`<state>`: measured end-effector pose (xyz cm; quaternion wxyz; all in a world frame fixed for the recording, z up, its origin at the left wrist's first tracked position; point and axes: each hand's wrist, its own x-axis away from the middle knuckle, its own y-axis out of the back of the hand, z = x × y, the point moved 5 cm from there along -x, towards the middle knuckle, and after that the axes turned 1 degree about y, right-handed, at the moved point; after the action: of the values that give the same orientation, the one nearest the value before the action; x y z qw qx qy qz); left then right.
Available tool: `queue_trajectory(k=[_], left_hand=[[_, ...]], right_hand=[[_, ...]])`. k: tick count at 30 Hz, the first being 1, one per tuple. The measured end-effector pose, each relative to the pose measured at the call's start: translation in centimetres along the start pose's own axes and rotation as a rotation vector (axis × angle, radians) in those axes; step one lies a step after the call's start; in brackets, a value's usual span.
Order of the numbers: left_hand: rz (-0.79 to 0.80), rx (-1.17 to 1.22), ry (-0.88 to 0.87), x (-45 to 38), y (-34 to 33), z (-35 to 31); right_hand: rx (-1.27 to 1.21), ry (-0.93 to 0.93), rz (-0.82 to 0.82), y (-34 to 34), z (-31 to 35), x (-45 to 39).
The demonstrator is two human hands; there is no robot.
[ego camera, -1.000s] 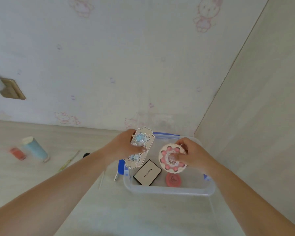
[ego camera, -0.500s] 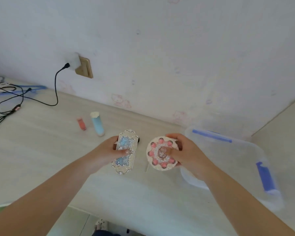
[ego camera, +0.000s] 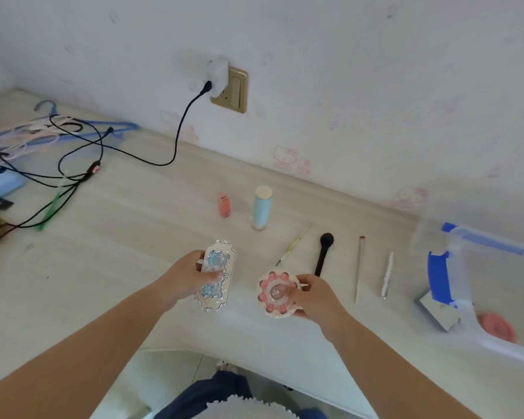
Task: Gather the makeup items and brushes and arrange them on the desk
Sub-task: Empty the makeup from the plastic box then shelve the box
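**Q:** Head camera view, looking down: what fills it, from the biggest thing down?

**A:** A pale wooden desk (ego camera: 109, 237) runs along a wall with faint cartoon-cat wallpaper. At the right edge sits a clear plastic storage bin (ego camera: 496, 297) with blue latches; a round coral compact (ego camera: 498, 326) lies inside it. Black cables (ego camera: 73, 164) tangle at the far left.

**Q:** And the hands?

**A:** Both are curled closed around items just above the desk. The left hand (ego camera: 183, 281) grips an ornate silver-and-blue rectangular palette (ego camera: 215, 281), thumb pressed across its face. The right hand (ego camera: 310, 296) pinches a round pink-and-white compact (ego camera: 275, 294), thumb on its centre.

**Q:** What already lies on the desk?

**A:** Behind the hands stand a pale blue tube (ego camera: 261, 211) and a small coral bottle (ego camera: 224, 205). To the right, in a row: a thin yellowish brush (ego camera: 291, 249), a black powder brush (ego camera: 323, 252), a slim pink brush (ego camera: 359, 267) and a small white one (ego camera: 387, 275).

**Q:** What changed from half a second ago?

**A:** The view has swung left; the bin now sits at the edge, and both items are carried further from it.
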<state>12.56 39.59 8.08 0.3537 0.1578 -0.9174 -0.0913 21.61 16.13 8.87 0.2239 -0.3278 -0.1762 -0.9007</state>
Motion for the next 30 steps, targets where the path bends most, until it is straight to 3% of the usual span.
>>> queue_trajectory(k=[17, 30], left_hand=[[-0.072, -0.184, -0.022, -6.1, 4.2, 0.6], [-0.219, -0.485, -0.093, -6.1, 3.8, 0.9]], right_hand=[[-0.040, -0.148, -0.067, -6.3, -0.3, -4.3], [0.229, 0.015, -0.112, -8.1, 1.7, -5.2]])
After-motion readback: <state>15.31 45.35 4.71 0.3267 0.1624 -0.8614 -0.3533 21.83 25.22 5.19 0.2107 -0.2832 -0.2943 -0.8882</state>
